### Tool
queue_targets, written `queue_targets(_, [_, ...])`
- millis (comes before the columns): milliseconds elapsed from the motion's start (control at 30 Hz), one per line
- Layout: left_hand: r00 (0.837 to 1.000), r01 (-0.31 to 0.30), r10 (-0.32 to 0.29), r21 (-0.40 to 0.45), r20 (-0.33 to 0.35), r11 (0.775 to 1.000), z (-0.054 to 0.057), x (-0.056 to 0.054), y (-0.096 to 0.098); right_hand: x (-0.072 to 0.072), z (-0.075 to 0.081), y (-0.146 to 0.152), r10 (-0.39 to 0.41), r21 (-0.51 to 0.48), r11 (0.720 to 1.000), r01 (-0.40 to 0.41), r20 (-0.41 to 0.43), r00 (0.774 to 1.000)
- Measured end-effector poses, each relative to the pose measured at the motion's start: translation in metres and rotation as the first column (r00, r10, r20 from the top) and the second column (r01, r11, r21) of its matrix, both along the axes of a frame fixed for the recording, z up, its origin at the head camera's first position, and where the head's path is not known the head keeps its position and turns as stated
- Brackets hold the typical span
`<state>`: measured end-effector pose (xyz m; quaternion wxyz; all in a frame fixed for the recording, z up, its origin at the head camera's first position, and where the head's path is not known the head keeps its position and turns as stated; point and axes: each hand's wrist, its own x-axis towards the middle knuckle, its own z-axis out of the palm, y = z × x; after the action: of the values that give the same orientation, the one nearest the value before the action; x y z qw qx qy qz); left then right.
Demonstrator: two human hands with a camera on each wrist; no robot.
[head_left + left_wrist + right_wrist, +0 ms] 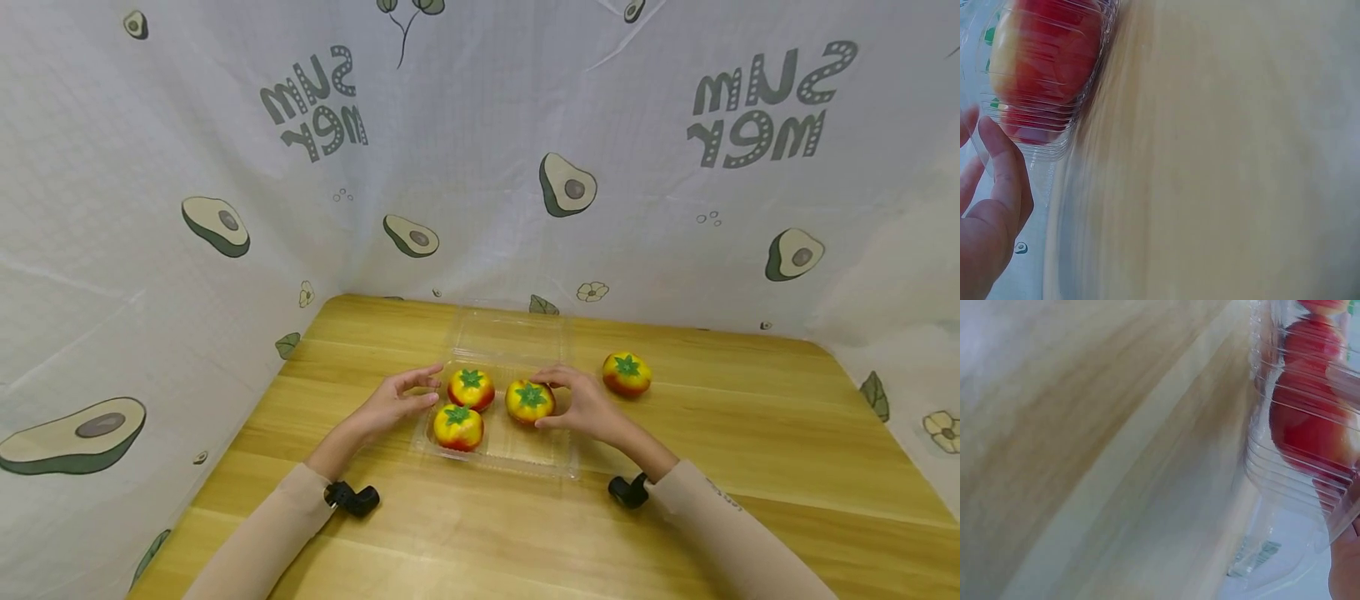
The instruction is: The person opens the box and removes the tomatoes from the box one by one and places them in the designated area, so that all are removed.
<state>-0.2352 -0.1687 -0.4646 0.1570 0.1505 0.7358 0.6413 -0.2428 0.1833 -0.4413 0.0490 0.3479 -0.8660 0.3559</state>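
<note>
A clear plastic clamshell box point(525, 458) lies on the table with its lid point(510, 335) folded back. Inside, on the left side, sit two red-and-yellow toy fruits with green leafy tops, a rear one point(471, 389) and a front one point(458, 428). My right hand point(588, 407) holds a third toy fruit point(529, 402) between thumb and fingers over the box's right half. At the box's left edge is my left hand point(393, 404), fingers loosely bent and nothing gripped. The left wrist view shows those fingers point(1004, 162) by the clear rim; whether they touch it I cannot tell.
Another toy fruit point(627, 374) stands on the wooden table point(480, 533) to the right of the box. A white cloth point(480, 167) printed with avocados hangs behind and beside the table. Small black devices are strapped at both wrists.
</note>
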Motion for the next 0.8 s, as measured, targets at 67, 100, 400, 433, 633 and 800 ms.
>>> queue_targets(67, [1.000,0.003,-0.003,0.003,0.001,1.000,-0.0009,-0.0002,-0.0004,0.0003,0.0009,0.0007,0.006,-0.013,1.000,-0.005,0.013,1.000])
queue_targets(100, [1.000,0.006,-0.006,0.004,0.000,1.000,-0.0011,-0.0002,-0.0005,0.0006,0.0014,0.0012,0.008,-0.022,1.000,-0.008,0.023,1.000])
queue_targets(400, [1.000,0.006,-0.006,0.004,-0.005,1.000,-0.0025,-0.0009,-0.0016,0.0005,0.0038,0.0024,0.070,-0.101,0.993,-0.064,0.055,0.996])
queue_targets(433, [1.000,0.006,-0.006,0.005,-0.005,1.000,-0.0026,-0.0010,-0.0015,0.0004,0.0038,0.0024,0.074,-0.106,0.992,-0.068,0.058,0.996])
queue_targets(633, [1.000,0.002,-0.002,0.004,0.002,1.000,-0.0032,-0.0011,-0.0009,0.0026,0.0068,0.0022,0.085,-0.134,0.988,-0.072,0.091,0.992])
queue_targets(800, [1.000,-0.002,0.002,0.006,0.008,1.000,-0.0028,-0.0010,-0.0001,0.0038,0.0095,0.0040,0.092,-0.167,0.983,-0.074,0.105,0.990])
